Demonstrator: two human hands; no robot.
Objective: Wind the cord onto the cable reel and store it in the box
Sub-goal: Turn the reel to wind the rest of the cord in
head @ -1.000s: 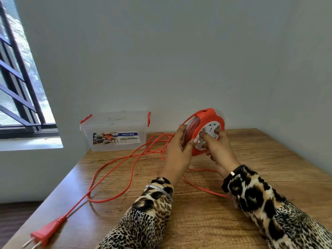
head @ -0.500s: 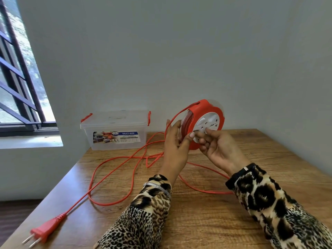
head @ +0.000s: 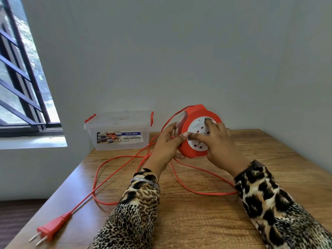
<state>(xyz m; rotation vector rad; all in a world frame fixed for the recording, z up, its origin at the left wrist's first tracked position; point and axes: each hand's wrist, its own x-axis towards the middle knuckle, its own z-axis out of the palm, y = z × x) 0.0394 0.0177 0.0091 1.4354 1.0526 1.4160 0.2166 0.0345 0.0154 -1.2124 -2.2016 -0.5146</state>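
Left hand (head: 166, 144) grips the cable reel (head: 198, 131) from its left side, thumb across the front edge, fingers wrapped behind the rim. Right hand (head: 218, 143) lies over the reel's white socket face, fingers (head: 209, 124) curled into it and pressing on it. Two hands, both on the one reel, which is held upright on edge just above the table (head: 269, 177).

Nearest the camera: two sleeves (head: 136, 214) in leopard print, one per forearm. One thin bracelet (head: 143, 180) on the left wrist; one dark band (head: 256, 164) on the right wrist, partly under the cuff.

At the near left corner of the table lies one red plug (head: 52, 227) with two metal pins, pointing off the table edge. From it one red cord (head: 107, 177) runs up and right over the wood, makes loose loops in front of and under the hands, passes by the right sleeve, and rises to the top of the reel. Most of the cord sits loose on the table. How much is wound inside I cannot tell; some red shows through the clear side.

Reel: red housing, white face, two sockets visible, others hidden by the right hand.

Farther back, against the wall: one clear plastic box (head: 118, 139), lid on, two red latches, label reading MULTI-BOX. It stands left of the reel, apart from it.

One barred window (head: 21, 87) at far left.
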